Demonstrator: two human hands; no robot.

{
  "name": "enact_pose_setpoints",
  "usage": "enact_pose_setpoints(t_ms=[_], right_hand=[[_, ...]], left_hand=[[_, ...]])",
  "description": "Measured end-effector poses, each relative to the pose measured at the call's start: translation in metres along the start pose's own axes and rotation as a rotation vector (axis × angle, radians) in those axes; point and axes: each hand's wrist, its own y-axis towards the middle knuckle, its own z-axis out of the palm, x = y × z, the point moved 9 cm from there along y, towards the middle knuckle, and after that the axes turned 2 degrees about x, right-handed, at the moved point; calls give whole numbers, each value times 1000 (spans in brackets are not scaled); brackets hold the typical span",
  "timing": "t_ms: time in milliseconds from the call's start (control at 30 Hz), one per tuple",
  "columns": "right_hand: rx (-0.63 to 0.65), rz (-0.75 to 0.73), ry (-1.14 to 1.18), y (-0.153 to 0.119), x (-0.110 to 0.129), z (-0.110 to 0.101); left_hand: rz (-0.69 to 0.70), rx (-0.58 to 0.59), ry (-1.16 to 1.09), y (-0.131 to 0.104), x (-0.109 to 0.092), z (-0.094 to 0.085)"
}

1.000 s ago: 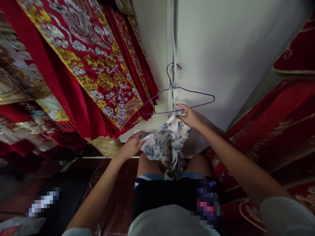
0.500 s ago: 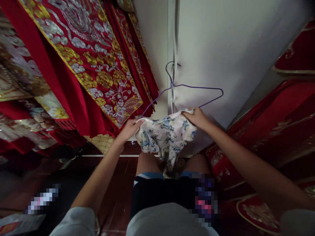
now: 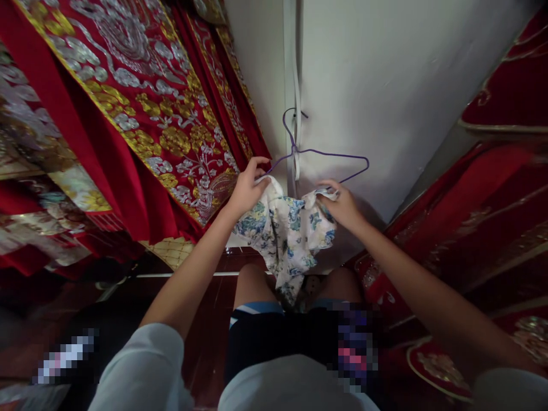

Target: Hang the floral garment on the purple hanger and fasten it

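A purple wire hanger [image 3: 331, 153] hangs by its hook on a nail against the pale wall. Just below it is a white garment with blue and yellow flowers [image 3: 295, 228], its lower end dangling between the knees. My left hand [image 3: 252, 185] grips the garment's upper left edge beside the hanger's left arm, fingers curled near the wire. At the upper right edge, my right hand [image 3: 338, 202] pinches the cloth beneath the hanger's right end. Whether the cloth is around the wire's lower part is hidden.
Red cloths with gold and silver embroidery [image 3: 175, 137] hang at the left. More red embroidered fabric [image 3: 462, 205] stands at the right. A white cable [image 3: 296, 85] runs down the wall [image 3: 359, 68]. Dark red floor [image 3: 205, 342] shows below.
My left hand has moved up and right to the hanger's left arm, raising that side of the garment. My right hand still holds its side. The view has shifted slightly.
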Motion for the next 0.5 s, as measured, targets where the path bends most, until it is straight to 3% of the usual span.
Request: enact_pose_setpoints(t_ms=[100, 167, 333, 500], right_hand=[[-214, -62, -89, 3, 0, -47], [-261, -69, -120, 11, -5, -69], [-108, 51, -195, 37, -21, -85], [-33, 36, -417, 39, 7, -97]], left_hand=[[-13, 34, 38, -2, 4, -6], [-28, 62, 61, -2, 3, -7], [-54, 89, 104, 2, -1, -6], [27, -4, 190, 1, 4, -22]])
